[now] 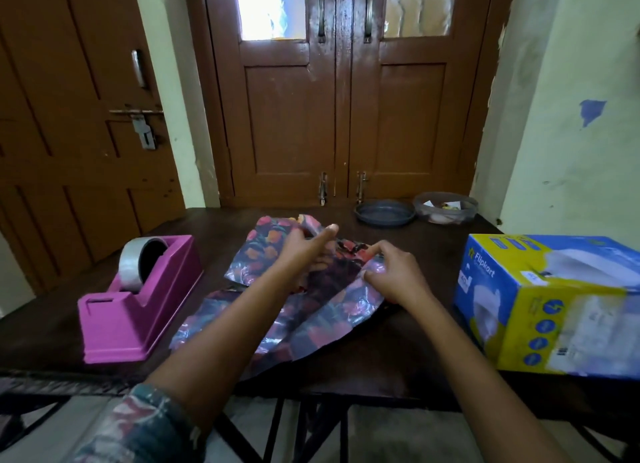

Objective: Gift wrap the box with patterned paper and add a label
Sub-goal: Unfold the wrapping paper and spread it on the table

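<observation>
- The patterned paper (258,251), crumpled, is held at the centre of the table (415,341); the box (547,303) is left at 3 o'clock.
- Its folds are pinched by fingers of the left hand (308,251) and the right hand (391,275).
- It should be spread flat, gently.

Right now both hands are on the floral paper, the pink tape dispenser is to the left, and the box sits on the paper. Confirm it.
One error: the box is not on the floral paper; it stands to the right, apart from it, as the head view shows. The left hand and right hand are on the paper; the pink tape dispenser is to the left.
</observation>
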The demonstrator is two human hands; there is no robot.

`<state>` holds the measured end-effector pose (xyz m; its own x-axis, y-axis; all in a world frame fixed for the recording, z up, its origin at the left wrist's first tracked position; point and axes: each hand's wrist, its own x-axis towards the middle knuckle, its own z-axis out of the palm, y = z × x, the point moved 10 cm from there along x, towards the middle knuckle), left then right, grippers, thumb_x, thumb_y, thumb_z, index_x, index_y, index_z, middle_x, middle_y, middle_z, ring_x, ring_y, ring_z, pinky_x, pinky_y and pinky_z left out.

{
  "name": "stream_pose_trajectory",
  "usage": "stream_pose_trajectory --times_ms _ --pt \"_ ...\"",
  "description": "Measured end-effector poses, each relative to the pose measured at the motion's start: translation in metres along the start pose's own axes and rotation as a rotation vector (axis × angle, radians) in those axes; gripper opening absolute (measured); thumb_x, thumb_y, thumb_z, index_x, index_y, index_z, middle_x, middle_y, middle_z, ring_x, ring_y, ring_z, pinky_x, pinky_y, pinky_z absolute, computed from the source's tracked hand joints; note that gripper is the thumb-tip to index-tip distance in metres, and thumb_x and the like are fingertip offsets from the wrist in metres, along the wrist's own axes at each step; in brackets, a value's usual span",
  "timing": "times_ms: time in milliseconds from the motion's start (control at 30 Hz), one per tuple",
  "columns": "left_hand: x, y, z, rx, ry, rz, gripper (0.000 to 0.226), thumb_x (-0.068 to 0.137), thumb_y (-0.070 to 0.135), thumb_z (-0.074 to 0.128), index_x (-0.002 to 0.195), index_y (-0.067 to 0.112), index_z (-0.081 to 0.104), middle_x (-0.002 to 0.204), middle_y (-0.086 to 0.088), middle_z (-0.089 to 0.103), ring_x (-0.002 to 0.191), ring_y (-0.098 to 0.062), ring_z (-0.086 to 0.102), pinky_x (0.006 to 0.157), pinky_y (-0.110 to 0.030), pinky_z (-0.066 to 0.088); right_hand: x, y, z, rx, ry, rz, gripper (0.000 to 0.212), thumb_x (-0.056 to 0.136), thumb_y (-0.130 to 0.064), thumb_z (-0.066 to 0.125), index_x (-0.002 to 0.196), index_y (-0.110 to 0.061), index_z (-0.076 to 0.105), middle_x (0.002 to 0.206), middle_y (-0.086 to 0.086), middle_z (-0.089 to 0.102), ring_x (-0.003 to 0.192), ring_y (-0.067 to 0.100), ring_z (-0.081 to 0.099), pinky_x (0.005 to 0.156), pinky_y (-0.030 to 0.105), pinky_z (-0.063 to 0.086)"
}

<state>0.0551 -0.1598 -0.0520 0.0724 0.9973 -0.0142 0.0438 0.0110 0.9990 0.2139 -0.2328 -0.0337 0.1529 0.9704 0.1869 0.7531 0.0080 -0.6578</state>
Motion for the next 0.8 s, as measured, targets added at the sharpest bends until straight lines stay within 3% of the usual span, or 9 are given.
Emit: stream_pose_trajectory --times_ms 100,200,267,367,433,500,567,667,800 --pt "0.013 0.007 -0.011 -0.019 0.143 0.018 0.013 0.084 -0.001 0.059 0.076 0.003 0.049 0.049 -0.007 0.055 0.037 -0.011 0.053 0.032 -0.016 0.041 -0.005 0.004 -0.007 0.036 0.034 -0.019 0.018 0.082 -0.014 0.058 0.097 -0.024 0.058 0.103 0.001 0.059 0.097 0.019 0.057 0.085 0.039 0.05" --pt "0.031 0.024 -0.021 0.078 0.202 0.075 0.022 0.076 0.003 0.063 0.065 0.01 0.046 0.047 -0.008 0.056 0.042 -0.02 0.058 0.04 -0.021 0.045 -0.005 0.005 -0.014 -0.046 0.028 -0.047 0.017 0.082 -0.009 0.054 0.087 -0.025 0.059 0.105 0.003 0.06 0.095 0.019 0.057 0.08 0.027 0.046" --pt "0.044 0.039 -0.038 0.019 0.273 0.087 0.021 0.081 -0.001 0.057 0.07 0.011 0.043 0.038 -0.002 0.054 0.036 -0.014 0.055 0.04 -0.022 0.043 -0.005 0.015 -0.02 -0.108 0.022 -0.013 0.014 0.082 -0.012 0.055 0.089 -0.021 0.064 0.108 0.005 0.061 0.098 0.023 0.058 0.079 0.027 0.043" --pt "0.051 0.074 -0.071 0.023 0.443 0.19 0.014 0.082 0.018 0.062 0.076 0.012 0.051 0.067 -0.008 0.058 0.057 -0.022 0.061 0.052 -0.028 0.05 -0.007 0.035 -0.029 -0.175 0.019 0.06 0.013 0.082 -0.022 0.057 0.087 -0.015 0.067 0.099 0.006 0.065 0.092 0.023 0.059 0.069 0.026 0.042" --pt "0.052 0.093 -0.047 0.026 0.214 0.256 0.042 0.086 0.044 0.057 0.111 0.01 0.059 0.081 -0.003 0.059 0.077 -0.023 0.063 0.066 -0.03 0.054 -0.011 0.04 -0.026 -0.222 -0.04 0.081 0.017 0.081 -0.031 0.059 0.082 -0.015 0.066 0.089 0.005 0.066 0.086 0.022 0.061 0.065 0.027 0.042" --pt "0.04 0.094 0.001 0.167 -0.147 0.242 0.058 0.093 0.056 0.037 0.138 0.021 0.04 0.114 -0.001 0.058 0.102 -0.019 0.058 0.078 -0.025 0.048 -0.014 0.038 -0.02 -0.231 -0.114 0.077 0.019 0.08 -0.033 0.062 0.08 -0.015 0.066 0.082 0.003 0.066 0.082 0.02 0.062 0.069 0.031 0.049" --pt "0.024 0.091 0.029 0.407 -0.299 0.255 0.055 0.095 0.052 0.034 0.141 0.022 0.036 0.138 0.0 0.044 0.122 -0.017 0.046 0.09 -0.027 0.039 -0.018 0.032 -0.019 -0.241 -0.143 0.059 0.01 0.079 -0.028 0.065 0.073 -0.019 0.065 0.072 -0.004 0.062 0.079 0.016 0.061 0.073 0.03 0.05" --pt "0.009 0.07 0.053 0.932 -0.424 0.269 0.036 0.097 0.032 0.045 0.13 0.021 0.051 0.124 0.0 0.053 0.106 -0.012 0.052 0.089 -0.027 0.043 -0.027 0.026 -0.026 -0.229 -0.104 0.028 0.011 0.072 -0.024 0.072 0.073 -0.025 0.061 0.077 -0.005 0.061 0.082 0.017 0.061 0.073 0.029 0.05" --pt "-0.005 0.008 0.058 1.474 -0.63 0.2 0.034 0.09 0.029 0.057 0.123 0.02 0.06 0.123 -0.002 0.059 0.109 -0.019 0.055 0.1 -0.031 0.041 -0.038 0.028 -0.03 -0.231 -0.066 0.042 0.028 0.065 -0.03 0.079 0.087 -0.019 0.066 0.088 0.0 0.066 0.086 0.019 0.063 0.076 0.035 0.052"
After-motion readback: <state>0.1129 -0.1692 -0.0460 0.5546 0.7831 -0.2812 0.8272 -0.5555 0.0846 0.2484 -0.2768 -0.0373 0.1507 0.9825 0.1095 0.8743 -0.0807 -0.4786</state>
